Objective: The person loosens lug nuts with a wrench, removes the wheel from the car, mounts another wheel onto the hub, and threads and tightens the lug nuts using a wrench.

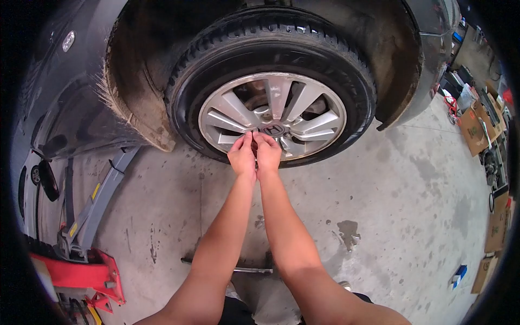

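A silver alloy wheel (277,95) with a black tire (346,70) sits in the wheel arch of a dark car. At its hub is a dark center cap (273,129). My left hand (242,155) and my right hand (267,154) meet just below and left of that cap, close to the spokes. Fingers and thumbs of both hands are pinched together, fingertips side by side. Whatever small thing they hold is hidden by the fingers.
The car's fender edge (132,122) is ragged at the left. A grey lift arm (111,187) and a red metal piece (89,276) stand at lower left. On the concrete floor (379,200) lie a metal bar (253,269) and a small blue box (459,275). Cardboard boxes (476,130) line the right.
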A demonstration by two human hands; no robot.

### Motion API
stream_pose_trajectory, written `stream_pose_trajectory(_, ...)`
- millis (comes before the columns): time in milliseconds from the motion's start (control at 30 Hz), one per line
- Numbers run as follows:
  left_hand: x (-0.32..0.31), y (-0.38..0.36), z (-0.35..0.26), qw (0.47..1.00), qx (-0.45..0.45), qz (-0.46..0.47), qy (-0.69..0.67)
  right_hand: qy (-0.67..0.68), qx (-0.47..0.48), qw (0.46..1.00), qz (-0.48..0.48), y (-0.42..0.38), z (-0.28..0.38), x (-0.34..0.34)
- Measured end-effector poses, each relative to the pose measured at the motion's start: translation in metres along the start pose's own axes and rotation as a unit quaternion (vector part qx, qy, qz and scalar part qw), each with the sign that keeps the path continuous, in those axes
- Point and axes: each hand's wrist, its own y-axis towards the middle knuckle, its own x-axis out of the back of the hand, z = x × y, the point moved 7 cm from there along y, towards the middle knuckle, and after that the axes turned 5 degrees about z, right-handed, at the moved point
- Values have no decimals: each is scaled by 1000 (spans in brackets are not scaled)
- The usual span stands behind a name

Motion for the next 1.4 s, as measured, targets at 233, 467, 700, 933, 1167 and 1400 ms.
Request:
stream_pose_trajectory(233,13,7,-17,999,33,14,18,95,-64,993,26,6,-22,-4)
stream_pose_trajectory(467,14,6,-42,998,25,49,12,250,-162,953,61,-8,-32,-25)
stream_pose_trajectory(700,17,5,-35,990,55,127,40,213,-105,970,-48,-12,-23,-19)
stream_pose_trajectory(933,19,10,-32,978,109,177,-4,195,-89,977,7,-14,-29,-27)
stream_pose_trajectory(1167,19,12,-27,977,119,176,-12,-77,-31,997,-3,-9,-19,-21)
stream_pose_trajectory(1400,17,8,-33,973,128,189,-30,-7,-29,999,14,-1,-24,-22)
